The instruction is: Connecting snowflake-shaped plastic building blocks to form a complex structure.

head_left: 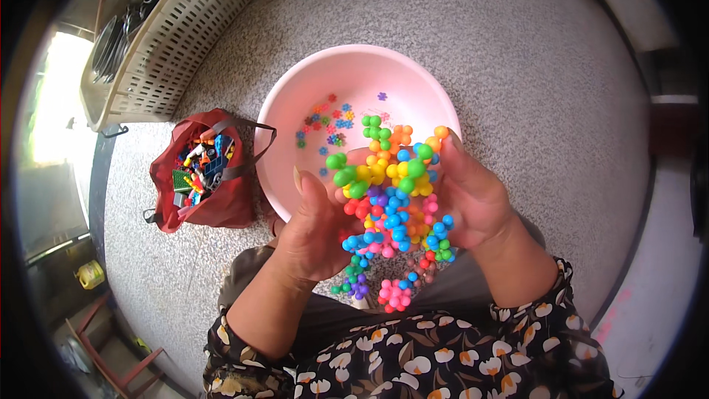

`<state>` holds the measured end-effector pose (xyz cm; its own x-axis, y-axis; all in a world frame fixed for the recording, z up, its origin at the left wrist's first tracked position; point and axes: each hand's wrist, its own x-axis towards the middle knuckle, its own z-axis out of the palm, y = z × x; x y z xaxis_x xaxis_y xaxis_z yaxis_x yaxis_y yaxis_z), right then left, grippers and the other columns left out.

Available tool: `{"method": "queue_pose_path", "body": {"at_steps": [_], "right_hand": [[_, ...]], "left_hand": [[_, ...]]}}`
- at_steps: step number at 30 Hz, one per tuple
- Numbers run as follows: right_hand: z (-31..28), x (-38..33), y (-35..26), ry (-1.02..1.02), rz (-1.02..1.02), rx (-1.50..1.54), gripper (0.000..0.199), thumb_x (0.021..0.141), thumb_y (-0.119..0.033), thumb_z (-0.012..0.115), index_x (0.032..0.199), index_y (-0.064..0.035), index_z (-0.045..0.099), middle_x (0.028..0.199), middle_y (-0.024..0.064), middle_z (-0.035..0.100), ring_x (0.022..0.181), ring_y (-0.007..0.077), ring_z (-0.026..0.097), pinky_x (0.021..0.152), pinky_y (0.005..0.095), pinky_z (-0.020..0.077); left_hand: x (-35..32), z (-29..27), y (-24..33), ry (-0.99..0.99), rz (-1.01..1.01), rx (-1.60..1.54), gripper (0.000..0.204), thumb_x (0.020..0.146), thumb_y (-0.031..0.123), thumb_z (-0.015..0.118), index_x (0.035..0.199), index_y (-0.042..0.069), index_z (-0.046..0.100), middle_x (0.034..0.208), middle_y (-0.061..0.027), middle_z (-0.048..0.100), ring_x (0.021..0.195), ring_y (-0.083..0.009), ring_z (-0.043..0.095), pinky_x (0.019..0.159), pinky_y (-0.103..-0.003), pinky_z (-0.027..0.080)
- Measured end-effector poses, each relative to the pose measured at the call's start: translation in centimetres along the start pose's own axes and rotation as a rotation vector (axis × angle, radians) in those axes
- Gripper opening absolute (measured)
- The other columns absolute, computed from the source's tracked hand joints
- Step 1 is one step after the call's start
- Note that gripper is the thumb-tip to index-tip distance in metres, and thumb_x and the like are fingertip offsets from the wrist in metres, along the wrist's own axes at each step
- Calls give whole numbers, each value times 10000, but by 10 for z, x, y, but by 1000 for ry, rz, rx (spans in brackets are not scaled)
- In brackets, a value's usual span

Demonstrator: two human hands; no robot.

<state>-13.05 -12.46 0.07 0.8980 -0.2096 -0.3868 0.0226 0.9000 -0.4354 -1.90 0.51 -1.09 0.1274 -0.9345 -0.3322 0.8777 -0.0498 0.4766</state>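
Both hands cup one big clump of colourful knobby plastic pieces stuck together, in green, yellow, blue, pink, orange and purple. My left hand holds it from the left, thumb up. From the right, my right hand grips the same clump. Part of the clump hangs down below my hands. Behind it, a pale pink round basin sits on the speckled grey floor with several small loose flower-shaped pieces scattered on its bottom.
A red cloth bag full of mixed building bricks lies left of the basin. A beige slotted plastic crate with dark utensils stands at the upper left. My knees and floral sleeves fill the lower edge.
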Motion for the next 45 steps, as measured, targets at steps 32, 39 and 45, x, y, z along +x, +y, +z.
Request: {"method": "queue_pose_path", "body": {"at_steps": [32,39,45], "right_hand": [[-277,109,113,758,357,-935,182,754,-187,603,898,-77,609,764,25,572,682,112,545,537,246,448],[-285,141,179,488,48,-1850,263,735,-76,569,991,-129,590,963,118,566,817,258,587,731,361,468],[-256,179,233,-237,138,-2231,203,785,-122,465,939,-130,597,984,125,537,859,296,565,719,378,470]], "left_hand": [[-61,-90,72,20,517,-293,800,790,501,531,1348,40,189,1310,-276,294,1025,-423,497,753,-486,488],[-25,-119,56,28,373,-374,792,792,500,530,1341,34,198,1290,-263,325,1032,-423,493,745,-491,488],[-16,-133,45,86,287,-419,786,794,500,528,1334,29,206,1273,-253,353,1038,-424,489,738,-495,489]]}}
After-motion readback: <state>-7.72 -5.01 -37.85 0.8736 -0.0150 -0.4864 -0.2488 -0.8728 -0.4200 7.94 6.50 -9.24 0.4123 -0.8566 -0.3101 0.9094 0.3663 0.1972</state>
